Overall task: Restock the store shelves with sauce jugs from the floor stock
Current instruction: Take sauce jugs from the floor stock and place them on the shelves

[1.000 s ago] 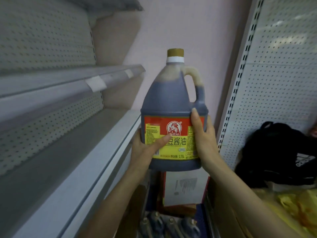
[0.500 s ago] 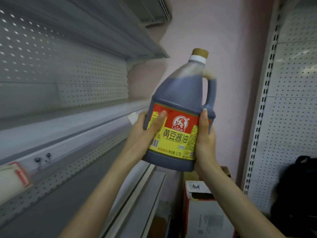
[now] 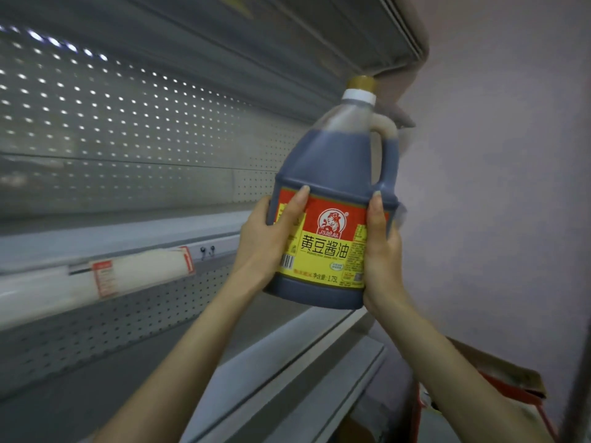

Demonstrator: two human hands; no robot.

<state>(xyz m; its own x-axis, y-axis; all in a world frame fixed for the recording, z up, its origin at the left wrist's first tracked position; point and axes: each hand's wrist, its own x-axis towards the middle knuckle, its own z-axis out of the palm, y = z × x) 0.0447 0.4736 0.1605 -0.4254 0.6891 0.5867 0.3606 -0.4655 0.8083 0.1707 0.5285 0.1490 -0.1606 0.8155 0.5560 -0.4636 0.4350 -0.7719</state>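
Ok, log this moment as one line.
phase: lifting to shelf | held: dark plastic sauce jug, red-yellow label | left hand: gripping | right hand: gripping | grey metal shelf: bare

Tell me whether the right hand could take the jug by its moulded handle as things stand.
Probably yes, but not yet: the right hand clasps the dark plastic sauce jug low on its labelled side. The moulded loop handle just above it is bare, though the left hand would have to bear the jug.

Both bare arms reach up and forward — left hand (image 3: 265,241) and right hand (image 3: 382,257) clamped inward, thumbs pointing up.
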